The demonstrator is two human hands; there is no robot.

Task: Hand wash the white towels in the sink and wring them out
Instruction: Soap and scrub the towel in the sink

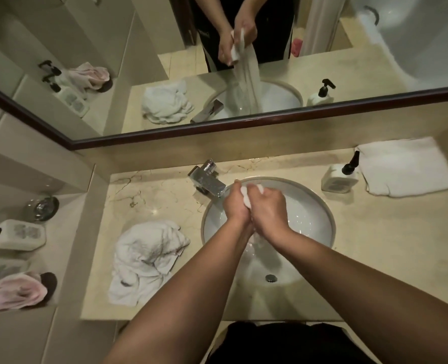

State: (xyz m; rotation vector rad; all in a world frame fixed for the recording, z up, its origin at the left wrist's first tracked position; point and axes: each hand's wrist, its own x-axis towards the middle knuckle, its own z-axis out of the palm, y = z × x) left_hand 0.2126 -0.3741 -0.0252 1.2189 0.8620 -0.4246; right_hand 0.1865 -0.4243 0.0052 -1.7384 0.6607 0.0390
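Head cam view here: both hands are hovering over the round white sink (320, 206), squeezing a white towel (246, 198) between them. The left hand (237, 206) is curling around the top of it and the right hand (269, 208) is gripping it just beside, knuckles touching. Only small bits of the towel are poking out above the fingers; the mirror (322, 111) is showing the rest hanging down into the basin. The chrome faucet (208, 179) is sitting right behind the left hand. A crumpled towel (144, 261) is lying on the counter (375, 258) left of the sink, and a folded towel (404, 166) is sitting far right, next to a soap bottle (339, 178).
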